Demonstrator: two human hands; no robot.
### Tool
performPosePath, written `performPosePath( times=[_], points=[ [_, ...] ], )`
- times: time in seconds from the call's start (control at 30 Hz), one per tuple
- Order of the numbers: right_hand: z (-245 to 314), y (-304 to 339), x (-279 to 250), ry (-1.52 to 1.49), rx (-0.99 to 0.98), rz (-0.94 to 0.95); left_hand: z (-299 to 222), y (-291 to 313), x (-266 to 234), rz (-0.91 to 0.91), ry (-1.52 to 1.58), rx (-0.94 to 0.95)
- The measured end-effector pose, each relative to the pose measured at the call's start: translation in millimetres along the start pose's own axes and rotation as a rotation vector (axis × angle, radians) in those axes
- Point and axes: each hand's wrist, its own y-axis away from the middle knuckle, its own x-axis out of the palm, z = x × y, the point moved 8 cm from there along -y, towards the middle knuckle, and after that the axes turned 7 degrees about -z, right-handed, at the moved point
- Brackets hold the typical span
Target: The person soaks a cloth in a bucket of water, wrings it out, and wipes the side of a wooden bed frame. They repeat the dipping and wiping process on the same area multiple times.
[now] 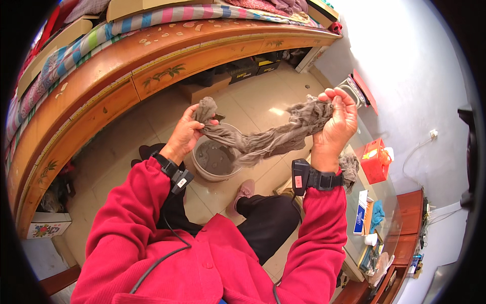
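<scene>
A grey-brown stocking-like cloth (pixel 263 139), twisted into a rope, stretches between my two hands. My left hand (pixel 187 133) grips one bunched end, and my right hand (pixel 336 121) grips the other bunched end, held a little higher. Straight below the cloth stands a round basin (pixel 201 171) of murky grey water on the tiled floor. Both arms are in red sleeves with black devices strapped at the wrists.
A wooden bed frame (pixel 152 66) with striped bedding curves across the top, boxes stored under it. A glass-topped table (pixel 377 202) at the right carries a red box, another grey cloth and small packets. My feet rest by the basin.
</scene>
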Motion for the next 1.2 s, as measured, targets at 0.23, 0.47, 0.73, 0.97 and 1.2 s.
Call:
performPosePath(
  times=[0.23,0.47,0.73,0.97,1.2],
  points=[
    [-15.4,40.7,82.8,0.249,0.016,0.302,14.0,15.5,40.5,0.135,-0.226,0.005],
    [14.9,38.1,110.5,0.261,-0.32,0.376,38.0,47.8,82.1,0.414,-0.65,0.151],
    [-57.2,21.7,-39.6,0.432,-0.066,0.023,4.3,38.3,65.0,0.155,-0.009,-0.029],
    [-178.7,144.0,-113.2,0.112,0.664,-0.076,-10.1,36.3,122.7,0.247,0.225,-0.147],
    [-167.3,191.4,-48.1,0.35,0.441,0.396,-11.1,35.9,175.3,0.346,0.254,-0.201]
  ],
)
